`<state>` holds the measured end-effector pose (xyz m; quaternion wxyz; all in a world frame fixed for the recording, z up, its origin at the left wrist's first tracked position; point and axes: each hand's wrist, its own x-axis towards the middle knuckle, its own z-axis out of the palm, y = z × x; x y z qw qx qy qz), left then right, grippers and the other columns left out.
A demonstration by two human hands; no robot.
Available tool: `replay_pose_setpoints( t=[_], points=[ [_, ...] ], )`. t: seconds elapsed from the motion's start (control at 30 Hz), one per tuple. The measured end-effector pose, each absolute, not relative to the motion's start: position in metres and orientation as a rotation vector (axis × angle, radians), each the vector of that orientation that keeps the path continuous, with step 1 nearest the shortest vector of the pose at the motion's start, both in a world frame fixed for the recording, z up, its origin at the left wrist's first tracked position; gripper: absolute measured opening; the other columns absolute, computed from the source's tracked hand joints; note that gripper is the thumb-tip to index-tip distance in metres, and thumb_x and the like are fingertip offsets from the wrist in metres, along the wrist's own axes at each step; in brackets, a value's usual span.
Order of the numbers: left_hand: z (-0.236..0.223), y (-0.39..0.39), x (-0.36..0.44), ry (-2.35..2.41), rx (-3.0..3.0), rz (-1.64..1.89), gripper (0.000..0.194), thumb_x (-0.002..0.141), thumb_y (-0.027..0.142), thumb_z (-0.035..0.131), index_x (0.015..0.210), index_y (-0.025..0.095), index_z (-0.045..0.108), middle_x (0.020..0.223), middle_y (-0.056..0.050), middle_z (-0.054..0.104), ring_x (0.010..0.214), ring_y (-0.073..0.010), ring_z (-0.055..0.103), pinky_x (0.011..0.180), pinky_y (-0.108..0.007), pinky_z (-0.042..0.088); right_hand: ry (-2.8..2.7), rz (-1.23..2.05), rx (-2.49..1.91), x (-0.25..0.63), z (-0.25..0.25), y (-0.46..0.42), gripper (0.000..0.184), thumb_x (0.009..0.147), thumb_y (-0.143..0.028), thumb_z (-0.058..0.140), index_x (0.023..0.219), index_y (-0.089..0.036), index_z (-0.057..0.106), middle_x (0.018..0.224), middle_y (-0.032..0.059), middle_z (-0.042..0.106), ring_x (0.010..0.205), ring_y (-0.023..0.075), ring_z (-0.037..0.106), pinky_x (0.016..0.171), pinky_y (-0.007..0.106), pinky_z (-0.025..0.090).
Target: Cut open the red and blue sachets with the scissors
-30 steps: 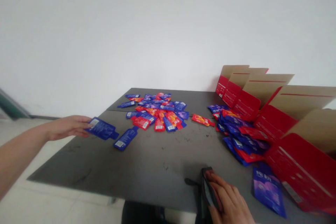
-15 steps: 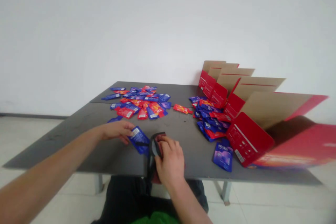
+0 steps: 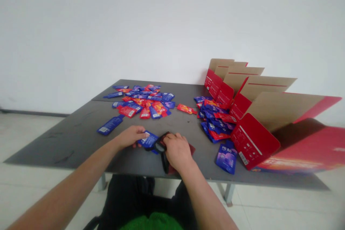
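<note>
Left hand: pinches one end of a blue pouch, well left of the near red box.
Right hand: closed over a dark object, between pouch and box.
Pouch risk: could slip or crease if the one-ended pinch loosens or the dark object shifts.
Pouch heap: beyond and left of the box; a bump might slide packs loose.

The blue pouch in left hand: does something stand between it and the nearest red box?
Yes: the right hand and the dark item it holds sit beside the blue pouch; then a purple pouch, near the red box.
</note>
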<state>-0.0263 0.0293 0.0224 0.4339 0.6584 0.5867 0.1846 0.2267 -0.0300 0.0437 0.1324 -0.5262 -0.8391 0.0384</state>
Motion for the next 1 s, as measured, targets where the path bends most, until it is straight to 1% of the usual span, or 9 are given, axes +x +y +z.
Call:
replay_pose_setpoints(
  t=[0.1,0.23,0.37,0.5,0.67,0.73,0.87,0.93,1.0],
  points=[
    [0.018,0.02,-0.026,1.496,1.69,0.582,0.04,0.081,0.06,0.065,0.087,0.02,0.063,0.07,0.0,0.065,0.062,-0.0187,0.063,0.047,-0.025,0.045,-2.31,0.064,-1.526,0.205,0.046,-0.03,0.019,0.099,-0.024,0.056,0.113,-0.023,0.069,0.121,0.0072,0.068,0.107,0.0256,0.055,0.086,0.038,0.042],
    [0.01,0.009,-0.029,1.45,1.832,0.704,0.034,0.083,0.053,0.066,0.091,0.021,0.066,0.084,-0.002,0.072,0.078,-0.0224,0.066,0.066,-0.029,0.051,-2.291,0.114,-1.43,0.172,0.031,-0.041,0.02,0.102,-0.023,0.051,0.113,-0.023,0.068,0.126,0.0068,0.066,0.11,0.0257,0.054,0.087,0.038,0.043],
    [0.005,0.004,-0.028,1.609,1.925,0.677,0.037,0.093,0.057,0.054,0.083,0.022,0.061,0.073,0.002,0.065,0.072,-0.0196,0.061,0.066,-0.028,0.045,-2.28,0.132,-1.618,0.201,0.027,-0.043,0.025,0.103,-0.019,0.047,0.108,-0.022,0.071,0.12,0.0079,0.069,0.107,0.0264,0.056,0.085,0.038,0.042],
    [0.005,0.003,-0.029,1.631,1.965,0.657,0.035,0.093,0.054,0.054,0.078,0.023,0.058,0.068,0.003,0.06,0.068,-0.0186,0.057,0.065,-0.028,0.043,-2.218,0.068,-1.812,0.226,0.045,-0.038,0.025,0.101,-0.017,0.048,0.104,-0.02,0.073,0.113,0.0112,0.07,0.103,0.0271,0.056,0.084,0.039,0.042],
    [0.009,0.001,-0.031,1.443,1.994,0.741,0.026,0.083,0.042,0.064,0.1,0.022,0.069,0.099,-0.003,0.076,0.095,-0.0272,0.067,0.085,-0.033,0.05,-2.302,0.038,-1.432,0.17,0.042,-0.045,0.022,0.103,-0.026,0.05,0.111,-0.023,0.07,0.133,0.0074,0.064,0.113,0.0265,0.052,0.089,0.039,0.043],
    [0.008,-0.001,-0.029,1.482,2.006,0.729,0.025,0.085,0.043,0.063,0.098,0.023,0.068,0.095,-0.003,0.075,0.091,-0.0266,0.067,0.082,-0.033,0.049,-2.346,0.088,-1.406,0.163,0.034,-0.047,0.022,0.102,-0.023,0.049,0.11,-0.023,0.07,0.131,0.0065,0.066,0.112,0.026,0.053,0.088,0.039,0.044],
    [0.004,-0.003,-0.024,1.682,2.032,0.672,0.03,0.096,0.049,0.051,0.08,0.024,0.057,0.071,0.002,0.063,0.07,-0.0205,0.061,0.067,-0.03,0.041,-2.285,0.127,-1.716,0.207,0.035,-0.037,0.029,0.103,-0.019,0.044,0.103,-0.02,0.073,0.116,0.0104,0.071,0.104,0.0273,0.057,0.084,0.039,0.043],
    [0.003,-0.003,-0.023,1.694,2.05,0.661,0.031,0.096,0.049,0.052,0.079,0.024,0.056,0.07,0.003,0.061,0.069,-0.0196,0.06,0.066,-0.03,0.039,-2.237,0.102,-1.839,0.227,0.045,-0.031,0.032,0.104,-0.02,0.043,0.1,-0.018,0.074,0.11,0.0121,0.071,0.101,0.0285,0.058,0.082,0.04,0.042],
    [0.003,-0.004,-0.023,1.684,2.044,0.652,0.03,0.096,0.05,0.052,0.081,0.025,0.057,0.071,0.003,0.063,0.069,-0.0202,0.061,0.066,-0.03,0.039,-2.168,0.045,-1.837,0.224,0.052,-0.031,0.03,0.104,-0.022,0.043,0.105,-0.018,0.073,0.116,0.0128,0.07,0.104,0.0294,0.056,0.084,0.041,0.043]
  ],
)
